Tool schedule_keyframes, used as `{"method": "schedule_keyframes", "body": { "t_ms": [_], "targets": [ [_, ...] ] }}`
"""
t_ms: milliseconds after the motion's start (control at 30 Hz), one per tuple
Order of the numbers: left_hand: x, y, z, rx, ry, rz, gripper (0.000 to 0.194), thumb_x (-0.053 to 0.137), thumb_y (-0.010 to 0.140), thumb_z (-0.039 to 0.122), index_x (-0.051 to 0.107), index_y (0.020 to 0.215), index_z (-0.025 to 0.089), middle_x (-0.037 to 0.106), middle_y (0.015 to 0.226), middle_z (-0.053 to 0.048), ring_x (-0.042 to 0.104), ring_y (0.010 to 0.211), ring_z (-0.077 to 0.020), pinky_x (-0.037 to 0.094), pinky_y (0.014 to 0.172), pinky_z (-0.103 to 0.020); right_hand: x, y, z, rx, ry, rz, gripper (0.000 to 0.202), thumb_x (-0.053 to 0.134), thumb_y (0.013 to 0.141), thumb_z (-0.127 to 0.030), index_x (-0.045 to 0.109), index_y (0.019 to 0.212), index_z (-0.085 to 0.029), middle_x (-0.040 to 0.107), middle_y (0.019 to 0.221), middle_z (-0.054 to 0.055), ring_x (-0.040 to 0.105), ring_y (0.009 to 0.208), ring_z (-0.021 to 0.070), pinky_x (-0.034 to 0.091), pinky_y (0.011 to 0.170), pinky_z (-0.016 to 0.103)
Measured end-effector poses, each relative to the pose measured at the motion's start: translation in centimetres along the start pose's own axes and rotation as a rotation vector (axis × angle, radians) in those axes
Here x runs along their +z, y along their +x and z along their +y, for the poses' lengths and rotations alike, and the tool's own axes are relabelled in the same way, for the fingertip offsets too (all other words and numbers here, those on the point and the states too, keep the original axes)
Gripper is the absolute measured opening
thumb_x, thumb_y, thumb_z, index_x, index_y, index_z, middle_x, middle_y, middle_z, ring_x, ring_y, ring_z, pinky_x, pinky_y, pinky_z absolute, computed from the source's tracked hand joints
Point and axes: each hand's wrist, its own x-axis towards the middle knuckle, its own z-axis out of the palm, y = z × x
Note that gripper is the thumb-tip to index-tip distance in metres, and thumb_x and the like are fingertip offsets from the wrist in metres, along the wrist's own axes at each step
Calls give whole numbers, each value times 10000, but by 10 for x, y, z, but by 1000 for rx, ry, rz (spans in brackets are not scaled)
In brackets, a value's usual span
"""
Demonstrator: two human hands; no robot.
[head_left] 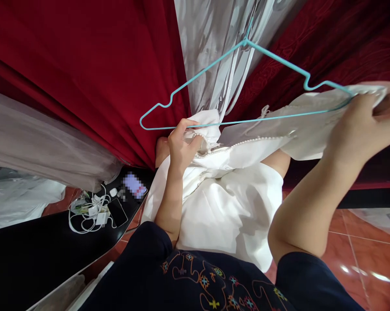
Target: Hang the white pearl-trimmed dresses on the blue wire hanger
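Observation:
A light blue wire hanger (214, 73) hangs in front of me. A white garment (234, 203) with a pearl-beaded edge drapes down from it. My left hand (182, 144) grips the beaded strap of the white garment just under the hanger's bottom bar. My right hand (353, 125) is closed on the garment's other shoulder, where the fabric is pulled over the hanger's right end. The hanger's left end is bare.
Dark red curtains (84, 65) hang behind, with a shiny silver-white plastic cover (211, 47) between them. A black table (36, 250) at lower left carries phones, chargers and white cables (94, 209). Grey fabric (36, 147) lies at left. The floor has red tiles (360, 255).

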Motion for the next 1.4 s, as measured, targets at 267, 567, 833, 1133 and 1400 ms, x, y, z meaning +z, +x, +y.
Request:
{"method": "schedule_keyframes", "body": {
  "t_ms": [267, 567, 833, 1133, 1400],
  "targets": [
    [5, 1, -3, -4, -2, 5, 249, 642, 763, 31, 670, 901, 237, 749, 906, 29, 708, 880, -153, 557, 868, -271, -11, -71, -72, -121, -80, -672, 135, 734, 928, -289, 860, 957, -254, 853, 983, 94, 806, 918, 236, 617, 830, 384],
    [-2, 3, 4, 81, 62, 22, 284, 603, 773, 9, 707, 903, 238, 768, 946, -5, 739, 977, -201, 559, 940, -328, 9, -95, -156, -193, 166, -635, 192, 706, 992, -420, 830, 1109, -331, 802, 1225, 66, 776, 1160, 265, 654, 1032, 481],
    [-4, 1, -2, 94, -8, -54, 356, 605, 771, -13, 742, 990, 231, 789, 1003, -7, 753, 1001, -196, 576, 984, -332, 30, -88, -143, 37, 138, -561, 225, 671, 1035, -423, 826, 993, -267, 771, 982, 59, 734, 953, 218, 602, 906, 414],
    [-46, -3, -24, 73, -168, -23, 423, 641, 723, 146, 764, 1117, 237, 804, 943, -14, 775, 850, -186, 579, 787, -293, 42, -100, -132, 12, 134, -426, 191, 668, 991, -367, 762, 884, -239, 713, 883, 58, 659, 863, 209, 542, 816, 395],
    [-82, 16, -49, 117, -33, 761, 251, 599, 719, 231, 446, 918, 240, 433, 771, 55, 517, 672, -115, 454, 696, -274, 37, -93, -132, -11, 92, -424, 100, 675, 940, -263, 726, 857, -240, 681, 849, 32, 622, 823, 186, 492, 765, 362]
  ]
}}
